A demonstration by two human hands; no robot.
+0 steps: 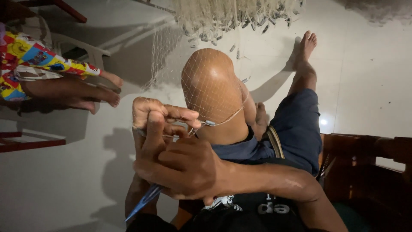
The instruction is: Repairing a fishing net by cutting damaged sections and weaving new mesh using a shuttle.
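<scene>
Fine net (pixel 210 86) stretched over the knee (pixel 212 73) is pinched by left-hand fingers (pixel 171 114), a blue netting needle (pixel 143 202) clenched in the right hand (pixel 184 167); mesh could be torn if overpulled.

Net (pixel 210 86): pale beige mesh, diamond pattern. Needle (pixel 143 202): blue. Shorts (pixel 296 124): dark blue. Shirt (pixel 253 210): black with white print. Floor (pixel 365 77): off-white, glossy. Other person's clothing (pixel 30 56): multicolour cartoon print in red, yellow, blue. Chair (pixel 365 159): dark brown wood.
</scene>
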